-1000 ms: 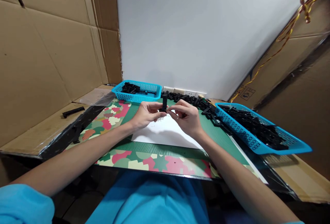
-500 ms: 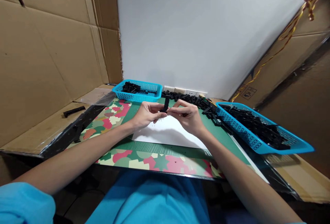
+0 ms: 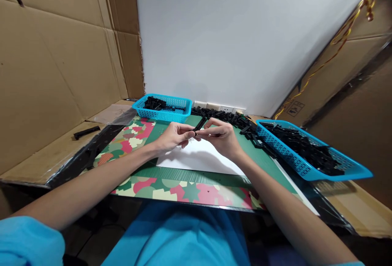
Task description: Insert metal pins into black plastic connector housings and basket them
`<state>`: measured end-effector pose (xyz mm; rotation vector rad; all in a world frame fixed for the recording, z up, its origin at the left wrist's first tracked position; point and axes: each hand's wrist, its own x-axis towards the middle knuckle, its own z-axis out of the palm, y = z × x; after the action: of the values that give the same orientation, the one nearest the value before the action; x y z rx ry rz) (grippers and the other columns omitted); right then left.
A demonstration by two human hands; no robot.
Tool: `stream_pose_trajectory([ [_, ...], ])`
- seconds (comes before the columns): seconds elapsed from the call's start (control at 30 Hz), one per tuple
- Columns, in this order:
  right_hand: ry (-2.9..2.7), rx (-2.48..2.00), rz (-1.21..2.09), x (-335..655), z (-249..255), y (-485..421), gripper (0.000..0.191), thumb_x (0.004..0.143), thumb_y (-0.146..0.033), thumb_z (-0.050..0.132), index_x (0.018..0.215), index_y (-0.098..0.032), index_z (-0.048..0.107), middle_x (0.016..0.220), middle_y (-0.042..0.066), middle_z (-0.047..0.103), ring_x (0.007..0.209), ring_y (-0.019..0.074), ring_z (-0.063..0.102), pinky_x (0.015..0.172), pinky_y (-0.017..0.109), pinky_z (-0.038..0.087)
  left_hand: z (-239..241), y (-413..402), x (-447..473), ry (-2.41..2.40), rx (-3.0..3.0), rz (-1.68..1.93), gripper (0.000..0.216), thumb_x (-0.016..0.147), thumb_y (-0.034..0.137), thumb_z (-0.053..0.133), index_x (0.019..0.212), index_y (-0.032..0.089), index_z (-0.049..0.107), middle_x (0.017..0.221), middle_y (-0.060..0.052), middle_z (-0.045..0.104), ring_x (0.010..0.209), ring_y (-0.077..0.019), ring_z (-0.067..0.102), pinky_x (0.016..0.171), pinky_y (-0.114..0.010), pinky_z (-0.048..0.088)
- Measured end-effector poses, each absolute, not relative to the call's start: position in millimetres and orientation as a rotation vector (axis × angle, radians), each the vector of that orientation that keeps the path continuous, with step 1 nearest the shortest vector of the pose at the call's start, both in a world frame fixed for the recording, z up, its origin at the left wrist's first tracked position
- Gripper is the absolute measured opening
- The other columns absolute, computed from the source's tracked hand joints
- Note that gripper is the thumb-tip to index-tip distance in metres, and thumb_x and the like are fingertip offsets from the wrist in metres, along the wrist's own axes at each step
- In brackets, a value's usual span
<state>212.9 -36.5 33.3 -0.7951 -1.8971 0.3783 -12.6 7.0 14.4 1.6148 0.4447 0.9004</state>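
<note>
Both my hands meet above a white sheet [image 3: 199, 157] on the green mat. My left hand [image 3: 174, 136] and my right hand [image 3: 222, 137] pinch the same small black plastic part [image 3: 200, 124], which leans up and to the right between the fingertips. The fingers of both hands are closed on it. A loose heap of black parts [image 3: 226, 117] lies just behind my hands.
A blue basket [image 3: 153, 114] with a few black parts stands at the back left. A second blue basket [image 3: 300, 168], full of black parts, stands at the right. A camouflage-patterned mat [image 3: 190, 188] covers the table. A black piece [image 3: 86, 132] lies on cardboard at left. Cardboard walls stand on both sides.
The black part, upright a second ago, has tilted to the right between my fingertips. My hands have stayed in about the same place.
</note>
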Motion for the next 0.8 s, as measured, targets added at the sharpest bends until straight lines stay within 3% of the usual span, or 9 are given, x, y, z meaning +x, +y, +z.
stream_pose_trajectory([
  [0.1,-1.919,-0.803,0.321,214,36,-37,0.020,0.091,-0.046,0.083,0.099,-0.028,0.087,0.080,0.003,0.062,0.062,0.0127,0.047,0.053,0.030,0.033,15,7,-14,0.419,1.679,0.830,0.052,0.092,0.063,0.074,0.109,0.015,0.082,0.099,-0.015,0.078,0.058,-0.0109,0.050,0.053,-0.026,0.037],
  [0.27,-1.979,-0.794,0.208,219,41,-38,0.016,0.094,-0.038,0.081,0.100,-0.024,0.085,0.080,0.002,0.060,0.060,0.0111,0.043,0.054,0.029,0.033,20,5,-16,0.405,1.779,0.788,0.059,0.097,0.068,0.062,0.092,0.014,0.082,0.076,-0.009,0.070,0.062,-0.0125,0.048,0.056,-0.027,0.032],
  [0.37,-2.035,-0.759,0.146,221,41,-37,0.015,0.100,-0.032,0.072,0.098,-0.024,0.085,0.086,0.004,0.064,0.063,0.0110,0.048,0.056,0.028,0.036,20,6,-15,0.420,1.803,0.766,0.060,0.098,0.070,0.059,0.089,0.015,0.082,0.080,-0.010,0.073,0.061,-0.0126,0.050,0.056,-0.027,0.036],
  [0.57,-2.094,-0.841,0.117,228,37,-31,0.018,0.101,-0.029,0.069,0.095,-0.022,0.084,0.091,0.006,0.067,0.068,0.0125,0.055,0.059,0.028,0.039,12,14,-13,0.629,1.904,1.124,0.049,0.084,0.055,0.085,0.120,0.022,0.079,0.109,-0.010,0.080,0.080,-0.0193,0.070,0.068,-0.032,0.054],
  [0.67,-2.115,-0.888,0.132,231,31,-26,0.017,0.100,-0.028,0.070,0.094,-0.022,0.085,0.091,0.006,0.066,0.068,0.0123,0.054,0.060,0.028,0.039,9,13,-17,0.685,2.139,1.230,0.039,0.079,0.050,0.090,0.107,0.023,0.082,0.103,-0.008,0.082,0.081,-0.0218,0.073,0.076,-0.038,0.056],
  [0.8,-2.155,-0.887,0.133,232,24,-21,0.015,0.099,-0.025,0.071,0.096,-0.021,0.085,0.091,0.006,0.067,0.068,0.0118,0.056,0.061,0.027,0.039,6,9,-19,0.720,2.404,1.288,0.019,0.089,0.043,0.083,0.097,0.025,0.083,0.097,-0.003,0.083,0.082,-0.0230,0.076,0.091,-0.045,0.049],
])
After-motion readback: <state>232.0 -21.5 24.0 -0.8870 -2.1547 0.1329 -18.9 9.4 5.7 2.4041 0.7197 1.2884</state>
